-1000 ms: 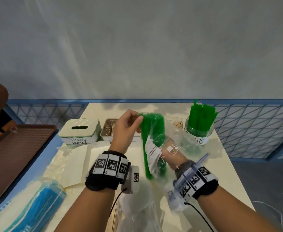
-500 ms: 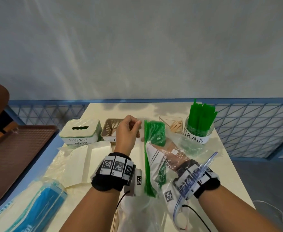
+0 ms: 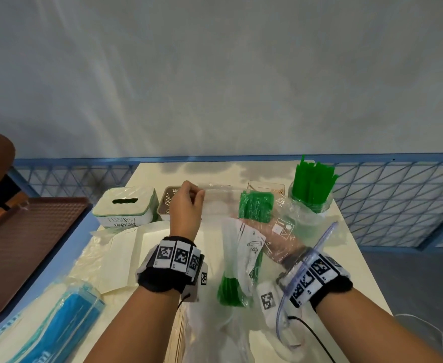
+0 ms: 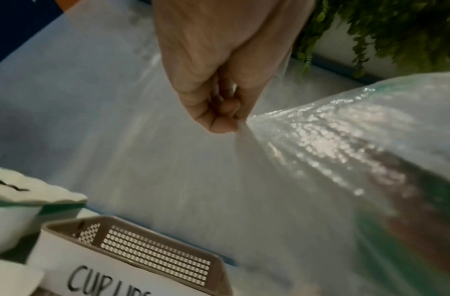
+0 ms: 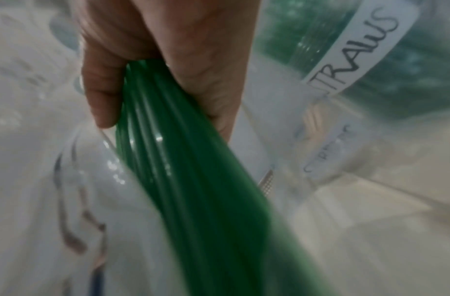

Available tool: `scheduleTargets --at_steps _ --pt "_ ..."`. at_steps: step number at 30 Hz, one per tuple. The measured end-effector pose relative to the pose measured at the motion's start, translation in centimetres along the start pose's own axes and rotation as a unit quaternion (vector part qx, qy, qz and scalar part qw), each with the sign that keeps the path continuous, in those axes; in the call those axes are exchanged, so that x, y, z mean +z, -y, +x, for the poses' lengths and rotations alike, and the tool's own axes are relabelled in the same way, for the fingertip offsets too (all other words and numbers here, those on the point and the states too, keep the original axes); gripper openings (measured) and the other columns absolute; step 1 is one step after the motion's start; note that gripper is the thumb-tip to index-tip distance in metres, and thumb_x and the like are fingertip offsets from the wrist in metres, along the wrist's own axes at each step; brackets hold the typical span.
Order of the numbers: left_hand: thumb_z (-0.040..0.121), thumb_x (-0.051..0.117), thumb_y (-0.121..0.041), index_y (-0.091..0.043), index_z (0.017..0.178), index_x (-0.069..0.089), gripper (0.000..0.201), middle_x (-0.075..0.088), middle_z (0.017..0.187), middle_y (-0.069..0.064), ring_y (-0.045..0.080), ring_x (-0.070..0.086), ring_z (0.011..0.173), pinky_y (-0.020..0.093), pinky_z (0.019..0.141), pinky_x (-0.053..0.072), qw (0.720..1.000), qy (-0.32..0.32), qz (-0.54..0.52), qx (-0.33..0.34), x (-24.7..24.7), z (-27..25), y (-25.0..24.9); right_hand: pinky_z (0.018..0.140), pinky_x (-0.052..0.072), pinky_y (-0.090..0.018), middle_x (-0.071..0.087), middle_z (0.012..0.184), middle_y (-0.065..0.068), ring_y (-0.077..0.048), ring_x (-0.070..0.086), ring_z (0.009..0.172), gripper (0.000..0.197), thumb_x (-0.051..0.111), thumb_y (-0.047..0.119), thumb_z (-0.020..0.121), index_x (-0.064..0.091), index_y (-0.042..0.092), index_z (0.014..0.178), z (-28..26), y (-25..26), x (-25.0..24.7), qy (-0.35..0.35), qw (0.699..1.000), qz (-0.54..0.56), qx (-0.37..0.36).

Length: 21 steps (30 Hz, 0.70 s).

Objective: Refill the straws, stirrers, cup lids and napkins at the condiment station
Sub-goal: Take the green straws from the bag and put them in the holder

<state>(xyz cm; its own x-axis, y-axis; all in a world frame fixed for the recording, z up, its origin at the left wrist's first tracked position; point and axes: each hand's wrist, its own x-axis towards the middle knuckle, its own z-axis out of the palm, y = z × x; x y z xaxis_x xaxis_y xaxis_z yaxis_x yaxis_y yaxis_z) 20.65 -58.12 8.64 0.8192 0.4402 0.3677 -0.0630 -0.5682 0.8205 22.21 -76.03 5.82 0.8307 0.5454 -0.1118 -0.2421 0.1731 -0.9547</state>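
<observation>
A clear plastic bag (image 3: 231, 231) holds a bundle of green straws (image 3: 254, 210). My left hand (image 3: 189, 203) pinches the bag's far corner (image 4: 244, 124) and stretches it out to the left. My right hand (image 3: 273, 231) is inside the bag and grips the green straws (image 5: 173, 144) in a fist. The straw jar (image 3: 311, 203), labelled STRAWS (image 5: 358, 56), stands at the back right with several green straws upright in it. The brown cup lids basket (image 4: 152, 254) sits just below my left hand.
A tissue and napkin box (image 3: 124, 208) stands at the back left, a stirrer holder (image 3: 266, 187) behind the bag. Flat white packets (image 3: 126, 255) and a blue pack (image 3: 65, 318) lie at the left. More clear bags (image 3: 215, 331) lie near me. A brown tray (image 3: 26, 247) sits off the table's left.
My left hand has moved left, pulling the bag's corner away from the straws and stretching the plastic flat. The straw bundle in my right hand has shifted right, toward the jar.
</observation>
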Motion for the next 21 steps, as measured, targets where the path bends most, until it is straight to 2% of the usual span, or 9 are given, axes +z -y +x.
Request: scheduleTargets --at_steps 1,2,5,7,9,12,14,16,21 --pt "0.094 0.052 -0.018 -0.009 0.095 0.055 0.009 0.054 0.077 -0.007 0.019 0.055 0.072 0.030 0.065 0.046 1.000 0.007 -0.012 -0.001 -0.1 -0.1 -0.1 0.074 0.056 -0.028 0.073 0.088 0.006 -0.012 0.068 0.087 0.012 0.071 0.021 0.079 0.071 0.025 0.090 0.1 -0.6 -0.8 -0.023 0.999 0.024 -0.005" --pt "0.094 0.051 -0.024 -0.011 0.103 0.054 0.016 0.053 0.081 -0.010 0.016 0.054 0.074 0.031 0.069 0.046 0.999 0.028 -0.028 0.000 -0.1 -0.3 -0.2 0.075 0.056 -0.027 0.073 0.091 0.006 -0.014 0.068 0.092 0.019 0.057 0.008 0.089 0.066 0.022 0.096 0.2 -1.4 -1.4 -0.068 0.997 0.034 -0.004" --pt "0.089 0.057 -0.036 -0.027 0.124 0.047 0.037 0.051 0.084 -0.003 0.013 0.049 0.072 0.028 0.069 0.044 0.984 0.149 -0.094 -0.006 0.2 -0.8 -0.9 0.079 0.051 -0.015 0.069 0.094 0.015 -0.002 0.065 0.097 0.019 0.052 0.013 0.093 0.057 0.030 0.100 -0.4 -1.3 -0.8 -0.083 0.996 0.017 0.034" --pt "0.089 0.059 -0.030 -0.029 0.107 0.057 0.019 0.051 0.075 0.007 0.022 0.043 0.066 0.031 0.061 0.039 0.978 0.189 -0.091 0.011 0.4 -0.8 -0.6 0.069 0.051 -0.013 0.066 0.088 0.013 0.002 0.063 0.083 0.012 0.057 0.015 0.090 0.055 0.027 0.092 -0.5 -0.4 0.1 -0.068 0.997 0.001 0.019" --pt "0.091 0.056 -0.025 -0.028 0.084 0.061 0.009 0.058 0.075 0.010 0.026 0.047 0.065 0.034 0.062 0.041 0.985 0.145 -0.092 -0.011 0.4 -0.4 0.1 0.075 0.056 -0.024 0.065 0.094 0.000 -0.013 0.065 0.086 0.013 0.061 0.009 0.085 0.058 0.014 0.096 -0.2 0.5 0.8 -0.079 0.997 0.023 -0.009" --pt "0.094 0.052 -0.023 -0.024 0.071 0.055 0.023 0.059 0.073 0.001 0.016 0.052 0.067 0.031 0.064 0.044 0.993 0.080 -0.068 -0.046 0.2 -0.3 1.6 0.096 0.048 -0.047 0.060 0.118 -0.020 -0.035 0.059 0.109 0.051 0.070 0.003 0.074 0.050 -0.004 0.121 0.0 1.3 1.3 -0.145 0.989 0.039 -0.006" --pt "0.096 0.048 -0.022 -0.017 0.075 0.054 0.023 0.060 0.079 0.005 0.016 0.055 0.071 0.031 0.065 0.048 0.991 0.072 -0.088 -0.072 0.5 -0.5 1.9 0.083 0.055 -0.031 0.058 0.121 -0.017 -0.034 0.056 0.115 0.044 0.061 -0.001 0.084 0.048 -0.005 0.126 -0.1 1.0 1.2 -0.144 0.989 0.027 -0.009" --pt "0.098 0.043 -0.021 -0.010 0.082 0.054 0.022 0.061 0.085 0.009 0.020 0.058 0.076 0.035 0.069 0.052 0.979 0.076 -0.147 -0.121 1.1 -0.6 2.0 0.069 0.054 -0.017 0.057 0.116 0.000 -0.025 0.059 0.108 0.034 0.059 0.003 0.087 0.052 0.001 0.121 -0.7 1.1 1.7 -0.127 0.992 -0.006 -0.015" --pt "0.098 0.043 -0.019 -0.013 0.075 0.051 0.025 0.054 0.073 0.000 0.020 0.051 0.078 0.036 0.075 0.043 0.977 -0.003 -0.139 -0.162 1.0 -0.4 3.9 0.093 0.048 -0.043 0.065 0.098 -0.010 -0.032 0.059 0.101 0.017 0.065 -0.002 0.077 0.060 0.008 0.091 -1.4 2.6 2.1 -0.055 0.998 -0.002 -0.026"
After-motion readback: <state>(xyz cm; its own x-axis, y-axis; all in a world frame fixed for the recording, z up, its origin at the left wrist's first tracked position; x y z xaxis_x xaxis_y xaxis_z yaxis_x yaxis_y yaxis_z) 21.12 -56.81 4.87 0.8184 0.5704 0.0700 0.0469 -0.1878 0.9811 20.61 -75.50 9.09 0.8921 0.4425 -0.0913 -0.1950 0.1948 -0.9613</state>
